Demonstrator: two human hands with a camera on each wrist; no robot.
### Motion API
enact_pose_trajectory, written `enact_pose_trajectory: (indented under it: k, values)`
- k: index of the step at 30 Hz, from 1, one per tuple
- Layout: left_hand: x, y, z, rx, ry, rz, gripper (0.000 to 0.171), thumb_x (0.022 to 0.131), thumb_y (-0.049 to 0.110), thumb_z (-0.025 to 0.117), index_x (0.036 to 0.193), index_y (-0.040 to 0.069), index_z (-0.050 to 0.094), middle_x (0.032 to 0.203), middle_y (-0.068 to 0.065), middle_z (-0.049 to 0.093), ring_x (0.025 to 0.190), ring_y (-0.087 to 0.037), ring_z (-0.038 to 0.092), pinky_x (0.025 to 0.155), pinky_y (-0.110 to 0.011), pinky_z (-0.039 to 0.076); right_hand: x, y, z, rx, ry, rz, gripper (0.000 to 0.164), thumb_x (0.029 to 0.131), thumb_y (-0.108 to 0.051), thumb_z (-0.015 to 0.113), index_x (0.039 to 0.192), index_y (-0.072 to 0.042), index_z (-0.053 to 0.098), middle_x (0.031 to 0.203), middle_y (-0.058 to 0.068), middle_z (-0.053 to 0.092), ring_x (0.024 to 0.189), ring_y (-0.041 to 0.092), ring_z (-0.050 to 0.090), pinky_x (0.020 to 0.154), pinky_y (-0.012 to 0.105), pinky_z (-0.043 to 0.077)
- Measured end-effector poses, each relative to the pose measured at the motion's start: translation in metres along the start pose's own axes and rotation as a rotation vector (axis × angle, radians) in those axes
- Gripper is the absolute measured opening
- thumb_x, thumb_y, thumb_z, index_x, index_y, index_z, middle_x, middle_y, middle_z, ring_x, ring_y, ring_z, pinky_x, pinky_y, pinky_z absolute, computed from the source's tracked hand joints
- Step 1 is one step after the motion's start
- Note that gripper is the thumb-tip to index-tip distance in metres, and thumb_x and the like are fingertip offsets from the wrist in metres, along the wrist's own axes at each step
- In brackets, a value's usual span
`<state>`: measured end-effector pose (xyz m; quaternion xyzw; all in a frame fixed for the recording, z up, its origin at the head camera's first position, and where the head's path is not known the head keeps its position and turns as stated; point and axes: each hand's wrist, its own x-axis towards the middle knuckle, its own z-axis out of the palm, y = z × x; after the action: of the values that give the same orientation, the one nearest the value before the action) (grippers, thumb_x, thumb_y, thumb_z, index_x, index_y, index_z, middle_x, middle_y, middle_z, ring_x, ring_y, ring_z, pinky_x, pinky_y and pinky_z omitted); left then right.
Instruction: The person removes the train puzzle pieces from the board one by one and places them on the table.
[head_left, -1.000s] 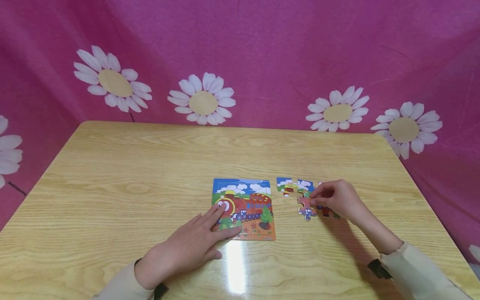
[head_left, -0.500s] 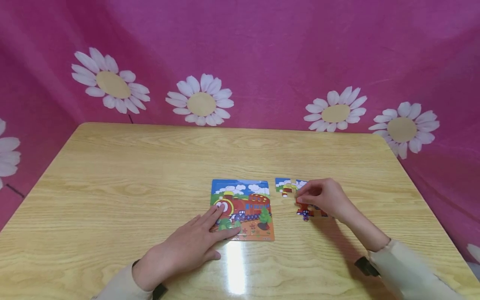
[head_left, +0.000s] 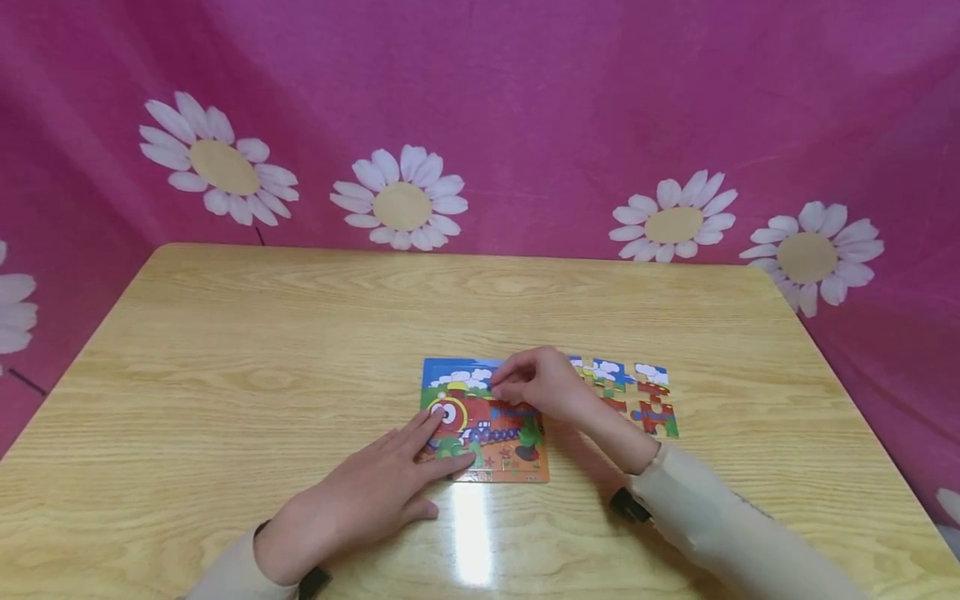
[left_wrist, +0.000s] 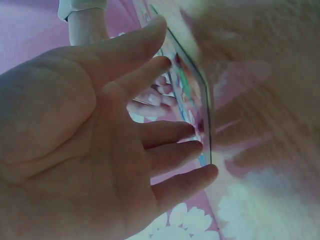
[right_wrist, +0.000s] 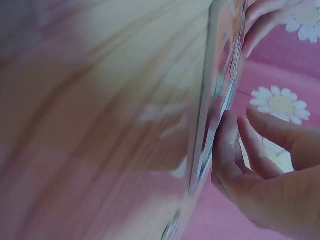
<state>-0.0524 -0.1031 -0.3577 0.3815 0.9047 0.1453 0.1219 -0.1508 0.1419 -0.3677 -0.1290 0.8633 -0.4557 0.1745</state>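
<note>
Two hands are working: the left hand (head_left: pixel 367 492) is lying, fingers apart, on the train puzzle (head_left: pixel 498 435); whether the right hand (head_left: pixel 551 387) above it is pinching anything, I can't tell. Loose pieces (head_left: pixel 660 415) right of that hand are looking light and stiff, best pinched by their edges. Wrist views are showing the puzzle's side; the head view, its picture.

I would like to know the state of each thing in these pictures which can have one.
Puzzle board: flat on the table, partly covered.
Left hand: fingers extended, touching the board.
Right hand: fingers bent, over the board; whether it holds a piece, cannot tell.
Loose puzzle pieces: on the table, right of the board.
Curtain: hanging behind the table.
</note>
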Motion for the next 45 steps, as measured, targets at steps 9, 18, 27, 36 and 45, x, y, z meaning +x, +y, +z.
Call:
enact_pose_trajectory:
  k: [9, 18, 27, 36, 45]
  values:
    - [-0.005, -0.002, -0.003, -0.04, -0.019, -0.057, 0.054, 0.092, 0.029, 0.069, 0.143, 0.023, 0.054, 0.152, -0.032, 0.027, 0.139, -0.047, 0.029, 0.105, -0.057, 0.036, 0.012, -0.015, 0.024, 0.017, -0.031, -0.002, 0.009, 0.088, -0.006, 0.073, 0.094, -0.001, 0.076, 0.08, 0.005, 0.072, 0.07, 0.014, 0.068, 0.066, 0.029, 0.057]
    - [-0.006, -0.001, -0.003, -0.088, -0.061, -0.092, 0.057, 0.092, 0.03, 0.068, 0.146, 0.025, 0.05, 0.156, -0.03, 0.02, 0.142, -0.045, 0.024, 0.108, -0.057, 0.033, 0.014, -0.021, 0.029, -0.017, -0.02, 0.001, 0.007, 0.086, -0.004, 0.074, 0.092, -0.002, 0.076, 0.077, 0.003, 0.072, 0.065, 0.012, 0.066, 0.062, 0.026, 0.054]
    - [-0.007, 0.002, -0.003, -0.106, -0.085, -0.124, 0.059, 0.092, 0.031, 0.068, 0.148, 0.027, 0.047, 0.157, -0.029, 0.016, 0.143, -0.044, 0.021, 0.107, -0.058, 0.033, 0.014, -0.023, 0.033, 0.028, -0.035, -0.036, 0.012, 0.08, -0.002, 0.079, 0.091, -0.002, 0.075, 0.075, 0.003, 0.069, 0.058, 0.016, 0.063, 0.056, 0.03, 0.055]
    - [-0.008, 0.0, -0.003, -0.099, -0.08, -0.12, 0.06, 0.092, 0.032, 0.067, 0.148, 0.027, 0.046, 0.157, -0.03, 0.016, 0.143, -0.044, 0.022, 0.108, -0.057, 0.032, 0.01, -0.024, 0.034, -0.003, -0.042, -0.156, 0.007, 0.082, -0.001, 0.077, 0.087, -0.003, 0.074, 0.077, 0.002, 0.07, 0.062, 0.016, 0.063, 0.056, 0.027, 0.053]
    - [-0.007, 0.0, -0.004, -0.101, -0.076, -0.119, 0.059, 0.093, 0.032, 0.066, 0.148, 0.027, 0.046, 0.158, -0.028, 0.015, 0.143, -0.044, 0.02, 0.11, -0.056, 0.031, 0.004, -0.022, 0.01, 0.03, -0.02, -0.154, 0.007, 0.081, 0.001, 0.077, 0.087, -0.001, 0.075, 0.079, 0.004, 0.072, 0.069, 0.019, 0.067, 0.064, 0.032, 0.055]
